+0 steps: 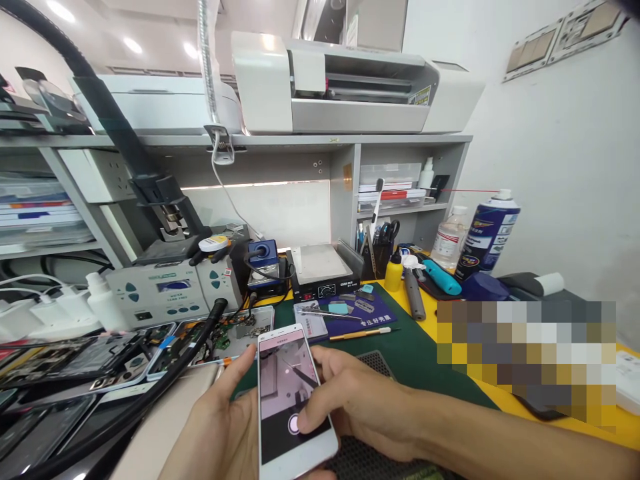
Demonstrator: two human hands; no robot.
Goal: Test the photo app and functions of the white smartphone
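A white smartphone [295, 453] is held up in front of me, its screen lit with a camera view and a round shutter button. My left hand [225, 420] cradles it from the left side and beneath, with the thumb along the edge. From the right, my right hand [355, 400] supports the other edge, and its thumb rests on the screen beside the shutter button. Both hands are closed around the phone; some fingers are hidden behind it. Below it lies a dark green mat [425, 373] with a dark perforated pad [375, 363] on it.
Left stand a hot-air rework station [175, 287] with a black hose [185, 360], and trays of circuit boards [225, 340]. Behind are a heating plate [323, 267] and a blue soldering unit [263, 253]. At right stand a spray can [490, 233], a clear bottle [447, 240] and a yellow bottle [393, 273].
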